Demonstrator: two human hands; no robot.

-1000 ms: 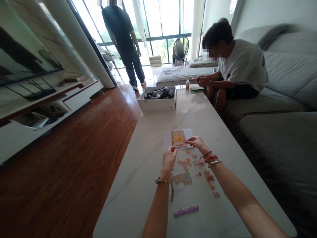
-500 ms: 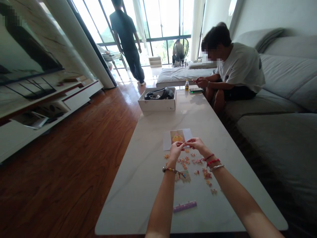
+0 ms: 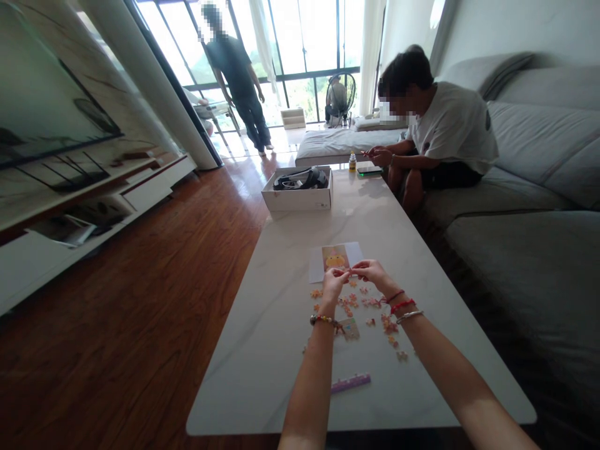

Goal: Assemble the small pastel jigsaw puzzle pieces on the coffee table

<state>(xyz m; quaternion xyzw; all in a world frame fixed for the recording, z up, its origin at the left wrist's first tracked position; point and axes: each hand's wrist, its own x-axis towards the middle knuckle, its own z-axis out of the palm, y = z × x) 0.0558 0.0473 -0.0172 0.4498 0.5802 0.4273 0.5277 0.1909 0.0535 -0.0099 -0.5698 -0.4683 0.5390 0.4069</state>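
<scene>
My left hand [image 3: 335, 279] and my right hand [image 3: 371, 272] meet fingertip to fingertip above the table. Both are closed in a pinch on a tiny jigsaw piece [image 3: 349, 270], mostly covered by the fingers. Just beyond them lies a sheet with a printed picture [image 3: 335, 257] of a yellow figure. Beneath and nearer to me are scattered loose orange and pink jigsaw pieces [image 3: 347, 302], with a small pile [image 3: 389, 324] by my right wrist. A joined, pale patch of puzzle [image 3: 349, 329] sits partly behind my left wrist. Closer still, a purple strip of joined pieces [image 3: 351, 382] is partly covered by my left forearm.
On the white table [image 3: 253, 350], an open white box [image 3: 296, 200] holds a dark device. A small bottle [image 3: 352, 162] and a phone [image 3: 370, 170] are at the far right. One person sits on the sofa [image 3: 510, 269]; another stands near the windows.
My hands keep the same pinch, almost in place. The view has shifted slightly. The standing person has turned toward the room.
</scene>
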